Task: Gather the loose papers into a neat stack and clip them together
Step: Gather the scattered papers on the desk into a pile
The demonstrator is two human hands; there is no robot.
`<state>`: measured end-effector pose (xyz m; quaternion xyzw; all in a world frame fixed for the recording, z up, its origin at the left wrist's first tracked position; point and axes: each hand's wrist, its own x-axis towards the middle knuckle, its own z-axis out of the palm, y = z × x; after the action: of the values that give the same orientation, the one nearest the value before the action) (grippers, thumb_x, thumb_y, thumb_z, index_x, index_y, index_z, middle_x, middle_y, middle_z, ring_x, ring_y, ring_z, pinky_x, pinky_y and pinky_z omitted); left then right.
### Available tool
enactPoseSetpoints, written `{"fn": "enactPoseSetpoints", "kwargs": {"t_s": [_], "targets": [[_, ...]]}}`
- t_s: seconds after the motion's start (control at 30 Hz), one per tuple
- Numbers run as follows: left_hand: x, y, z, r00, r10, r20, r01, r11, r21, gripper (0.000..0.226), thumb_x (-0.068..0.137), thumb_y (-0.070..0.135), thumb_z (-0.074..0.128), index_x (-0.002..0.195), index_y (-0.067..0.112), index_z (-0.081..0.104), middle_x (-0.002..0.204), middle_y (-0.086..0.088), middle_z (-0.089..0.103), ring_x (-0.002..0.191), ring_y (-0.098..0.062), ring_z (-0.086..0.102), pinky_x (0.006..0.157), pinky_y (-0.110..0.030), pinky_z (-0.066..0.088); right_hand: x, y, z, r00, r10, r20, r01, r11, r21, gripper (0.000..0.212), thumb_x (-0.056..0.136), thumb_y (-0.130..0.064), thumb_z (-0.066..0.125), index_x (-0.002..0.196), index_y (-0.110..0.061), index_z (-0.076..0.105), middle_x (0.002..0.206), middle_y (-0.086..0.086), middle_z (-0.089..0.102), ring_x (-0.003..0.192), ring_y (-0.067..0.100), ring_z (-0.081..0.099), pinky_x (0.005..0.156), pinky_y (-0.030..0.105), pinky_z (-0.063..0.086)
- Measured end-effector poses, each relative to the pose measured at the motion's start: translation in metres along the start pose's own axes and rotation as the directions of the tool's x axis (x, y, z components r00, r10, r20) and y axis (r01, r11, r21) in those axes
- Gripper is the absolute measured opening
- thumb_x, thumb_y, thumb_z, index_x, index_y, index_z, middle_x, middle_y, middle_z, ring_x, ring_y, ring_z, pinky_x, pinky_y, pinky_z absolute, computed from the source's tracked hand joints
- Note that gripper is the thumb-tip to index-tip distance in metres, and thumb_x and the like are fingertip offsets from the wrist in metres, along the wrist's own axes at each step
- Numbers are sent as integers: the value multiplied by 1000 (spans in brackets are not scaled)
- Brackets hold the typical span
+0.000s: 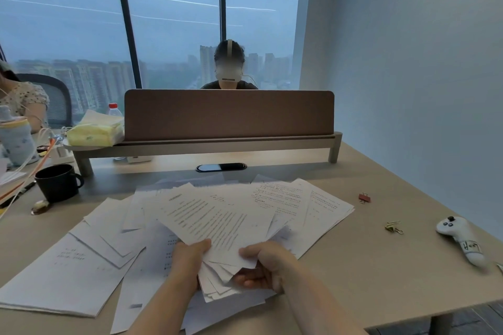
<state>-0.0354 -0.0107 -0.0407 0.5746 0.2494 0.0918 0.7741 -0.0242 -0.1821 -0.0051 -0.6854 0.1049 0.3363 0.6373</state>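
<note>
Both hands, left hand (190,258) and right hand (265,266), grip the fanned papers (217,215); loosen slightly, tap edges square on the surface (367,266).

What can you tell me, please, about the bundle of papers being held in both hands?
The bundle of papers is white printed sheets, fanned out unevenly rather than squared. The left hand and right hand grip its near end, thumbs on top, so it is lifted and tilted above more loose sheets spread over the desk. No clip is on it.
</note>
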Motion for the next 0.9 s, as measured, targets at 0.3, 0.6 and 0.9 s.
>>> {"fn": "enactPoseSetpoints", "kwargs": {"t_s": [0.3,0.6,0.9], "targets": [[1,14,-2,996,86,-16,-85,996,41,42,90,-8,57,131,1,52,127,-23,60,111,-41,59,96,-48,49,-22,-27,-21,970,-189,-155,102,888,-448,50,90,-53,56,67,-10,67,50,1,61,39,13,48,47,21,36],[-13,54,5,966,245,78,-251,965,75,32,88,-3,62,116,12,58,102,-4,68,91,-23,64,92,-45,52,11,-61,-40,700,-596,-394,424,791,-441,64,90,-47,60,143,-18,42,139,7,52,126,26,50,99,40,43],[-25,86,12,877,467,117,-478,874,91,22,89,0,62,93,21,63,96,3,68,86,-17,64,70,-33,54,16,-88,-59,648,-638,-415,608,762,-222,81,81,-57,68,146,-18,40,116,3,62,103,22,61,88,40,50]]}}
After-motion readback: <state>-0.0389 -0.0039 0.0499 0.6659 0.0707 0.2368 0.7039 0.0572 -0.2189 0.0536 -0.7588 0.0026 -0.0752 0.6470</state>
